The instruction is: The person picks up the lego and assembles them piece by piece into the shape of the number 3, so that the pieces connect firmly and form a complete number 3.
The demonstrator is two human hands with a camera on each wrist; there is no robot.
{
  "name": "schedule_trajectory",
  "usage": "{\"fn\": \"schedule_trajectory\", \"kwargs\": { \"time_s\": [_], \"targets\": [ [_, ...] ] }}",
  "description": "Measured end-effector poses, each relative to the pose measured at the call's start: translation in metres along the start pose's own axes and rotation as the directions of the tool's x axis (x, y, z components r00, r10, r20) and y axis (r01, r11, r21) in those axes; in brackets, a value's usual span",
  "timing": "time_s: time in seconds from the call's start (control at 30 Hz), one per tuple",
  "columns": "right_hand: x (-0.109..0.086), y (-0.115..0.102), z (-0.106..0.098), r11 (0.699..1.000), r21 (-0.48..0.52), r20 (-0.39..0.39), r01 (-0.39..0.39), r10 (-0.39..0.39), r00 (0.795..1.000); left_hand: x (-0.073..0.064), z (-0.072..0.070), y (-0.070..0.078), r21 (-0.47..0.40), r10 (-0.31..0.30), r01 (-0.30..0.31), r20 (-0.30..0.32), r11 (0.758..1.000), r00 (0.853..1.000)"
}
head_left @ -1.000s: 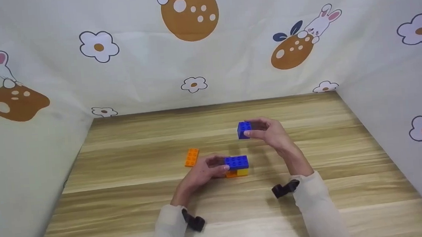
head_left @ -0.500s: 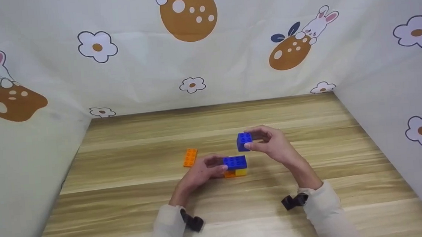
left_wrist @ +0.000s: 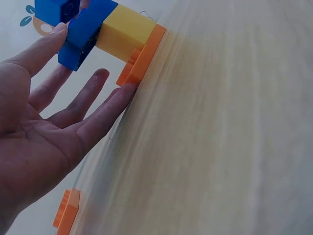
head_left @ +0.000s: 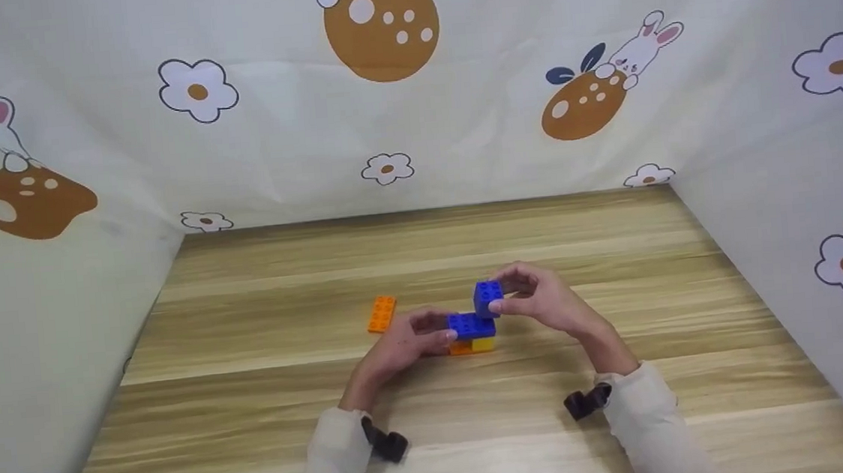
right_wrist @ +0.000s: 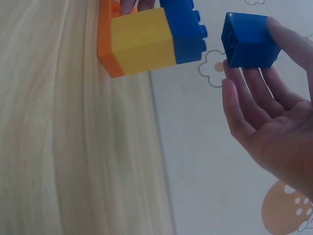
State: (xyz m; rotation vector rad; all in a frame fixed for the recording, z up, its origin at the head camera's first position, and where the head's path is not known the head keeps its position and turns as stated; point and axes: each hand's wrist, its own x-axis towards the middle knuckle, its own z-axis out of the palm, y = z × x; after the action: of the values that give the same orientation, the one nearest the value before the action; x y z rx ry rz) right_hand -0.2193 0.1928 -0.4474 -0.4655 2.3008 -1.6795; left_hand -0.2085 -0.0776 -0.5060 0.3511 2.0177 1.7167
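Observation:
In the head view, my left hand (head_left: 403, 341) holds a blue toy building brick (head_left: 468, 327) between thumb and fingers. That brick tops a small stack, with a yellow brick (right_wrist: 143, 41) below it and an orange plate (left_wrist: 146, 56) at the bottom, on the table. One left finger touches the orange plate. My right hand (head_left: 555, 303) pinches a second, smaller blue brick (head_left: 487, 298) with its studs up. This brick hangs just above the right part of the stack's blue top; the right wrist view shows a gap between them.
A loose orange plate (head_left: 382, 314) lies studs up on the wood-grain table (head_left: 270, 421), left of the stack and behind my left hand. Patterned cloth walls (head_left: 286, 142) close off the back and both sides.
My right hand has come down and toward me with its blue brick, from well behind the stack to just over it. The left hand and the stack have stayed put.

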Motion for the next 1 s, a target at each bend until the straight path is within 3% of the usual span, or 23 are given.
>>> {"fn": "schedule_trajectory", "kwargs": {
  "time_s": [0.5, 0.73, 1.0],
  "targets": [
    [0.002, 0.01, 0.0, 0.999, -0.027, 0.057, -0.029, 0.03, 0.998, 0.0, 0.001, 0.001, -0.046, -0.007, 0.007, 0.008, 0.999, 1.0],
    [0.001, 0.01, 0.0, 1.0, 0.002, 0.089, 0.006, -0.006, 0.996, 0.002, 0.002, -0.001, -0.054, 0.031, -0.03, 0.007, 0.998, 1.0],
    [0.002, 0.012, 0.002, 1.0, -0.001, 0.089, 0.029, -0.029, 0.996, 0.0, 0.002, 0.002, -0.021, 0.026, -0.026, -0.003, 0.999, 1.0]
  ]
}}
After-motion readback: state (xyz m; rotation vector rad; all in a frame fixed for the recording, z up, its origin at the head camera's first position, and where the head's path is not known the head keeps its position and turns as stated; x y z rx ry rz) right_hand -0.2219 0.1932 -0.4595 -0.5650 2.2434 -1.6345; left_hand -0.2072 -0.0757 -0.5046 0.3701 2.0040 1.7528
